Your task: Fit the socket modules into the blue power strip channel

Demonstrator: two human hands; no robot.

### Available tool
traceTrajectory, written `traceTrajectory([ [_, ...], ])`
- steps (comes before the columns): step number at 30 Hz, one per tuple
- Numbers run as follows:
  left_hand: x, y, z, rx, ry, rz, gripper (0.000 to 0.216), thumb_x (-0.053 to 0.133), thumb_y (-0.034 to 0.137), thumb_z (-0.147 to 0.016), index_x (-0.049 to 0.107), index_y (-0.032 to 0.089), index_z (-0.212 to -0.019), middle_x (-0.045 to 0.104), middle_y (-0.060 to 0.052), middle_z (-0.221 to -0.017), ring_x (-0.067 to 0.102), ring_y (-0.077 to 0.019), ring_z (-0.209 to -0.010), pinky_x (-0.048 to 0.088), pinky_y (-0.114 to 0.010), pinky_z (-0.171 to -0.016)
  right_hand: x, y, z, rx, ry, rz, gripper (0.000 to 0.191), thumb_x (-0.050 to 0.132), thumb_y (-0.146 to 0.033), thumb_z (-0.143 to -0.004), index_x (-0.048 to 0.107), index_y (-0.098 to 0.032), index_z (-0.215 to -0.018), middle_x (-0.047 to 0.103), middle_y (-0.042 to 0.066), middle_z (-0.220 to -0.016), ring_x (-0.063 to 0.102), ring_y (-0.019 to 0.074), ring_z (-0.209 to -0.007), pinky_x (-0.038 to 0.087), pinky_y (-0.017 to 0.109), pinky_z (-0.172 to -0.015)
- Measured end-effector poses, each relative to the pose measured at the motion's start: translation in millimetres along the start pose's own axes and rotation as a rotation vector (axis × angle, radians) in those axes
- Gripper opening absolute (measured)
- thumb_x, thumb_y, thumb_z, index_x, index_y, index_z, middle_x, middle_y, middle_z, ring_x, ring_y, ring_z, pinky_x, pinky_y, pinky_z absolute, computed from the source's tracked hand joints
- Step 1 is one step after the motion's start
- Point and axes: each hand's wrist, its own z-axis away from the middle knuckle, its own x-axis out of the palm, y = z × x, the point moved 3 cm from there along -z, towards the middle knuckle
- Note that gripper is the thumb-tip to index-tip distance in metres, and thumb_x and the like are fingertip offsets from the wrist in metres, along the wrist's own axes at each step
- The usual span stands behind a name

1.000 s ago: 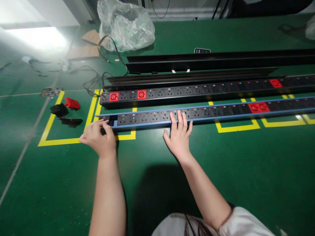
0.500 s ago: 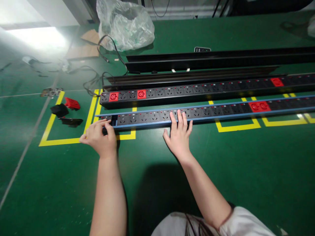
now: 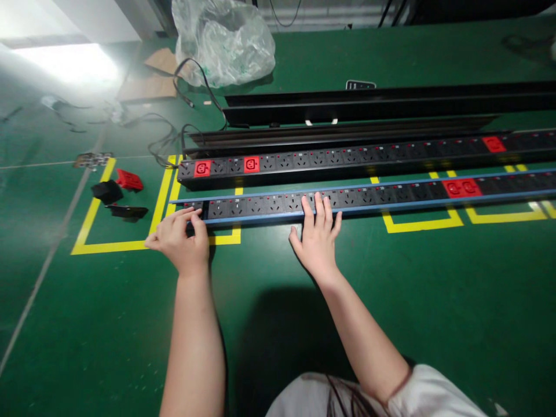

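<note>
A long power strip (image 3: 256, 205) with blue edges and a row of black sockets lies across the green floor in front of me. At its left end my left hand (image 3: 180, 234) is closed, with curled fingers on a black socket module (image 3: 192, 205) that it partly hides. A narrow gap parts this module from the row of sockets to its right. Farther along the same strip my right hand (image 3: 317, 237) lies with fingers spread, fingertips resting on the sockets and the thumb on the near side. Two red sockets (image 3: 461, 187) sit toward the strip's right.
Behind lies a second, black power strip (image 3: 304, 164) with red sockets, then long black channels (image 3: 382, 104). Loose black and red parts (image 3: 129, 180) lie at left inside yellow floor tape (image 3: 108, 248). A clear plastic bag (image 3: 226, 46), cardboard (image 3: 147, 87) and cables (image 3: 206, 78) are at the back.
The view has shifted slightly. Both hands keep practically the same places on the blue-edged strip, and the gap beside the left hand's module looks a little narrower.
</note>
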Motion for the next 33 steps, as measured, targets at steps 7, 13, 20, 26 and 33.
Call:
traceTrajectory([
  [7, 1.5, 1.0, 1.1, 0.03, -0.001, -0.006, 0.029, 0.053, 0.04, -0.101, 0.077, 0.022, -0.098, 0.079, -0.009, -0.115, 0.068, -0.03, -0.116, 0.028, -0.052, -0.11, 0.3, -0.3, 0.2, 0.0, 0.004, 0.006, 0.074, 0.055, -0.035, -0.098, 0.032, -0.02, -0.168, 0.025, 0.015, -0.177, 0.017, 0.0318, -0.166, 0.011, 0.064, -0.133],
  [13, 2.5, -1.1, 1.3, 0.027, -0.014, 0.026, 0.028, 0.053, 0.038, -0.102, 0.076, 0.022, -0.1, 0.078, -0.01, -0.116, 0.067, -0.0309, -0.118, 0.026, -0.056, -0.113, 0.9, 0.1, -0.1, -0.001, 0.004, 0.007, 0.074, 0.054, -0.035, -0.098, 0.032, -0.02, -0.167, 0.024, 0.015, -0.178, 0.017, 0.0318, -0.166, 0.012, 0.064, -0.132],
  [20, 2.4, 1.6, 1.2, 0.057, -0.011, 0.028, 0.028, 0.054, 0.038, -0.102, 0.078, 0.022, -0.1, 0.079, -0.01, -0.115, 0.069, -0.0304, -0.116, 0.027, -0.055, -0.111, -0.1, -0.8, -0.2, -0.002, 0.004, 0.011, 0.074, 0.055, -0.035, -0.098, 0.032, -0.02, -0.168, 0.024, 0.015, -0.178, 0.018, 0.0325, -0.165, 0.013, 0.064, -0.132],
  [26, 1.1, 3.7, 1.0, 0.082, -0.007, 0.036, 0.031, 0.054, 0.04, -0.102, 0.079, 0.022, -0.098, 0.08, -0.009, -0.113, 0.07, -0.0288, -0.114, 0.03, -0.051, -0.109, -0.4, -0.7, -0.3, -0.006, 0.014, 0.02, 0.074, 0.056, -0.035, -0.098, 0.033, -0.02, -0.167, 0.027, 0.015, -0.177, 0.02, 0.0323, -0.165, 0.013, 0.064, -0.132],
  [33, 0.2, 3.2, 0.9, 0.04, -0.006, 0.078, 0.034, 0.053, 0.041, -0.1, 0.077, 0.019, -0.111, 0.076, -0.013, -0.12, 0.067, -0.0298, -0.117, 0.034, -0.051, -0.111, -0.1, 0.2, 0.0, -0.006, 0.011, 0.018, 0.074, 0.056, -0.035, -0.098, 0.033, -0.02, -0.167, 0.027, 0.015, -0.177, 0.019, 0.032, -0.165, 0.013, 0.064, -0.132],
])
